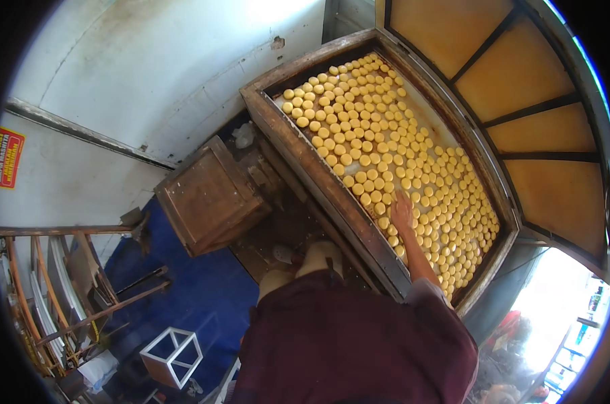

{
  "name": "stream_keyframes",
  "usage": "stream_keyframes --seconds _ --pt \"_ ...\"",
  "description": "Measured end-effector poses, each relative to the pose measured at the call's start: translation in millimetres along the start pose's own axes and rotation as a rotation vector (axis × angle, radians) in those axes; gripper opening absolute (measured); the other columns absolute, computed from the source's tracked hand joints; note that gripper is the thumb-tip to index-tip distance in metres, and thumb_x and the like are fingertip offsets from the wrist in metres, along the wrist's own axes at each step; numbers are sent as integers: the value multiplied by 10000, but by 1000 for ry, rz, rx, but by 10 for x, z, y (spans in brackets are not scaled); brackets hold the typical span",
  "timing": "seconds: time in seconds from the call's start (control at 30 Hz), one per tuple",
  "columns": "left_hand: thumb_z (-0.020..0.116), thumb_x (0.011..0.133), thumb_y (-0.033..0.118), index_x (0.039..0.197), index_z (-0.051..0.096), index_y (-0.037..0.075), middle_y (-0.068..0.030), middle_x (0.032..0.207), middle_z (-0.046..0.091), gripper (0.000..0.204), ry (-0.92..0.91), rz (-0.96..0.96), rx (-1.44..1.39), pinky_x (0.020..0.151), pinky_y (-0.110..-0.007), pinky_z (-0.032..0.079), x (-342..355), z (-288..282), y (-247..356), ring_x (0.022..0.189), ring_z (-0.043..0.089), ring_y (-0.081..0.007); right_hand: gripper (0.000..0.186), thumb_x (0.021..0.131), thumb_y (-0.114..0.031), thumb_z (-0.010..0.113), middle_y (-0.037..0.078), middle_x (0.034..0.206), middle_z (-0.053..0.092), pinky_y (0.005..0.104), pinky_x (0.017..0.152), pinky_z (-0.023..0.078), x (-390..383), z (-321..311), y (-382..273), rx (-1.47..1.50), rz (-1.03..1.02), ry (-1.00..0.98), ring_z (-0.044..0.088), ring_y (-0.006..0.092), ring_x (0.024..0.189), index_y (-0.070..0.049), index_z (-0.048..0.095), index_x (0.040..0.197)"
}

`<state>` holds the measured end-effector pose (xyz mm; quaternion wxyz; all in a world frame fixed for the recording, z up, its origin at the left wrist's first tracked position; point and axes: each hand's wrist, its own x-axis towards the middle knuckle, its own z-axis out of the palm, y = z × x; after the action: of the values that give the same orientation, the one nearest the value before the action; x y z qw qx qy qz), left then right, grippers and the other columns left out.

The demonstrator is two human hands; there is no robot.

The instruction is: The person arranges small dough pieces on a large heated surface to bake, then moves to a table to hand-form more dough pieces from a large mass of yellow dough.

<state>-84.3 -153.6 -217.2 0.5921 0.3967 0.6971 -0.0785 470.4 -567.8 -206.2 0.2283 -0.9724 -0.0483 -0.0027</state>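
Observation:
Many small round golden-yellow pastries (367,146) cover a shallow wooden-framed case (332,195), lying loosely in uneven rows on its pale base. From the lower edge my right arm reaches over the case's near side. My right hand (402,210) rests low among the pastries near the middle of that side, its fingers stretched forward over them. The fingertips are small and partly hidden, and no pastry shows in the hand. My left hand does not appear.
A lid with amber panels (547,135) stands raised along the case's far right side. Left of the case is a brown wooden box (210,195). On the blue floor (177,262) stand a white-framed stool (172,357) and, farther left, leaning wooden frames (55,289).

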Motion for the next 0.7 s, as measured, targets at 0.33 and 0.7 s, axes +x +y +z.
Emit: stream_keyframes --seconds 0.33,0.7 --pt "574 949 235 1077 613 10 -114 935 653 261 -9 134 -8 675 -359 539 354 66 737 811 655 -244 504 940 -243 508 238 1464 381 486 1119 264 1376 614 -1042 -88 -136 7 354 434 1326 -13 444 1384" --pt "628 925 236 1114 591 18 -99 945 632 291 45 311 134 670 -362 535 361 223 1725 791 633 -225 548 999 -430 352 109 1577 228 645 1116 128 2935 1416 -1643 -333 -45 -16 206 471 1401 -283 265 1520"
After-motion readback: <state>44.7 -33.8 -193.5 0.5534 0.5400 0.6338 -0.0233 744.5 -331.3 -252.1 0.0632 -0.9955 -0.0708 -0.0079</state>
